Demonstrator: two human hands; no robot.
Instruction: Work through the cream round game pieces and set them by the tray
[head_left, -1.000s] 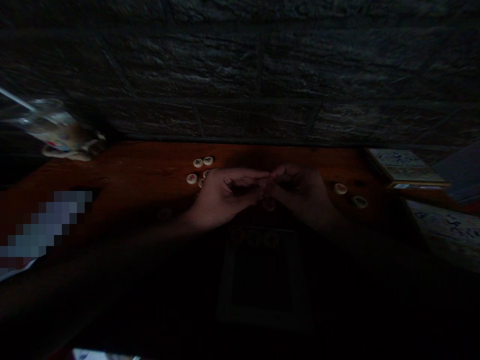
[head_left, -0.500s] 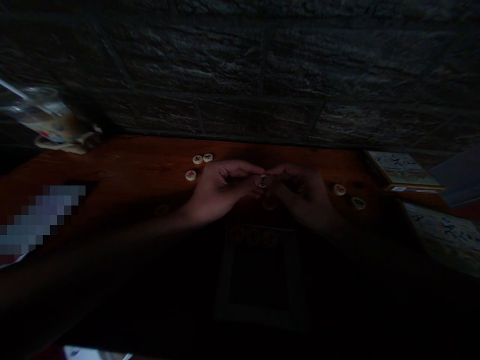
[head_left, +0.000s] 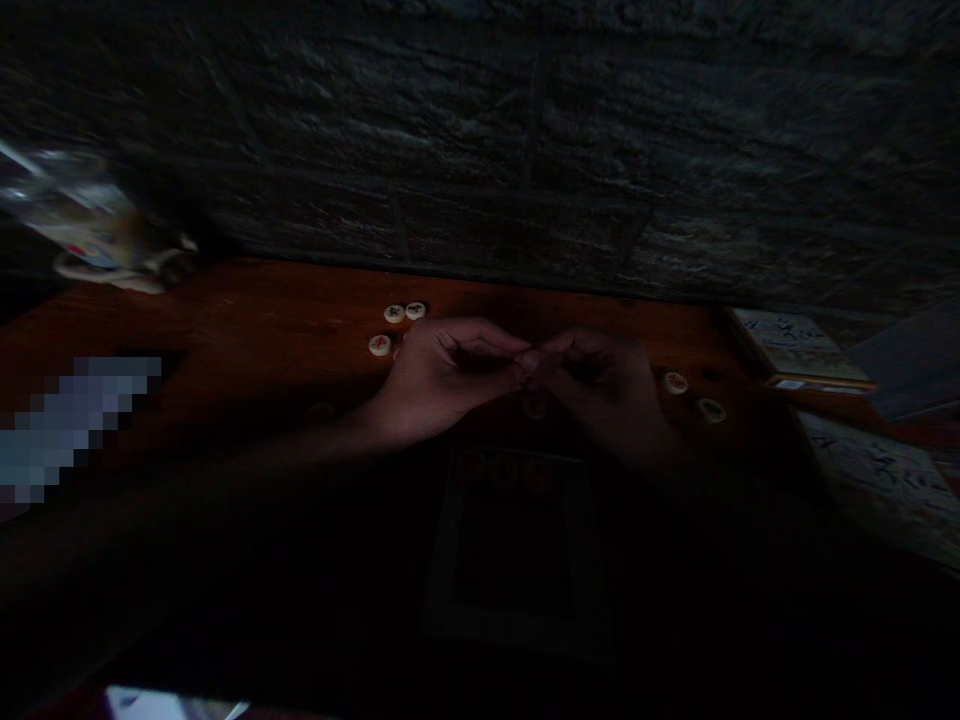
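Note:
My left hand [head_left: 439,380] and my right hand [head_left: 604,390] meet fingertip to fingertip above the wooden table [head_left: 300,300]. Both are pinched together; whatever lies between the fingertips is hidden by them. A dim round piece [head_left: 535,404] lies just below the joined fingers. Left of my left hand are two pale discs with dark marks [head_left: 394,313] and one with a red mark [head_left: 380,345]. Beyond my right hand sit a red-marked disc [head_left: 676,383] and a green-marked disc [head_left: 712,410]. A dark framed panel [head_left: 442,560] is nearer me, with three dim discs [head_left: 504,471] along its top.
A plastic cup with a straw [head_left: 90,215] stands at the far left. Two flat patterned boxes, one farther back [head_left: 795,340] and one nearer [head_left: 885,480], lie at the right. A dark brick wall [head_left: 480,130] rises behind the table.
The pale disc with a dark mark that showed between my fingertips is now covered by the fingers. Both hands stay nearly in place; the view has shifted slightly.

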